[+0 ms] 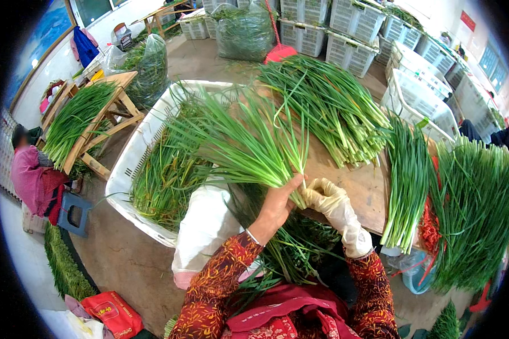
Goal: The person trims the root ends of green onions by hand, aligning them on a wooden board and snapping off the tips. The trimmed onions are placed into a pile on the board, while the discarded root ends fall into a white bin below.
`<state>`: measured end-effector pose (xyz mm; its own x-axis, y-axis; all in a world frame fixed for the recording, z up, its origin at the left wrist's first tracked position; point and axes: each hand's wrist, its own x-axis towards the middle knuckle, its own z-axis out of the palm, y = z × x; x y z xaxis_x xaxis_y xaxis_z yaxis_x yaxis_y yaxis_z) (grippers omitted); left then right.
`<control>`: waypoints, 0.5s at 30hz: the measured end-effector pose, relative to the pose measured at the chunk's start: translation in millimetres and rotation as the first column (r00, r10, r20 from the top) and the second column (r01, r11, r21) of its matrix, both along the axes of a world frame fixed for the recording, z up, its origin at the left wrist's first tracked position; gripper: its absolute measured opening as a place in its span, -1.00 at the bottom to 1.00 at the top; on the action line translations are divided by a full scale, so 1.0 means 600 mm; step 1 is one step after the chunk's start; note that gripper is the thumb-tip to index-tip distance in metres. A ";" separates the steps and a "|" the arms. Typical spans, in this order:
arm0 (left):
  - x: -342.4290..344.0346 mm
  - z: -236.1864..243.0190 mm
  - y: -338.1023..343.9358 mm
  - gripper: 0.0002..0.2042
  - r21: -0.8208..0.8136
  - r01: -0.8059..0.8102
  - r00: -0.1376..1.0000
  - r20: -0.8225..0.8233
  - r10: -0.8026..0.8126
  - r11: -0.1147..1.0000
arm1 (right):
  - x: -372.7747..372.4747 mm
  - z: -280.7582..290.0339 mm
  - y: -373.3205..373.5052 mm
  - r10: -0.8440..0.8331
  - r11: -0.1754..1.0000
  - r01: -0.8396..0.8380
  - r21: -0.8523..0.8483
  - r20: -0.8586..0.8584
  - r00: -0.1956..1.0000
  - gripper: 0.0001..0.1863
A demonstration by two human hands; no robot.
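Observation:
My left hand (277,206) is bare and grips a bunch of green chives (249,144) by its pale stem ends, the leaves fanning up and to the left. My right hand (331,198), in a thin pale glove, pinches the same bunch at the stem ends, right beside the left hand. Both hands hover at the near edge of a wooden board (356,183). Loose chives (291,248) lie in my lap under the hands.
A heap of chives (328,107) lies on the board, two more bundles (410,181) (475,209) to the right. A white crate (133,164) of chives stands left. White baskets (350,34) are stacked behind. Another person (31,172) sits far left by a wooden rack (90,121).

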<state>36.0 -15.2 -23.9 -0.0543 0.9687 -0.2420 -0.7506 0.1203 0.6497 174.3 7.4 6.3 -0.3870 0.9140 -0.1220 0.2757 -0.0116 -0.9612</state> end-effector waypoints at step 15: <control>0.004 -0.043 -0.004 -0.74 -0.018 0.013 1.000 0.000 -0.013 1.000 | -0.077 0.028 0.042 -0.232 0.743 -0.123 0.658 0.426 0.875 -0.76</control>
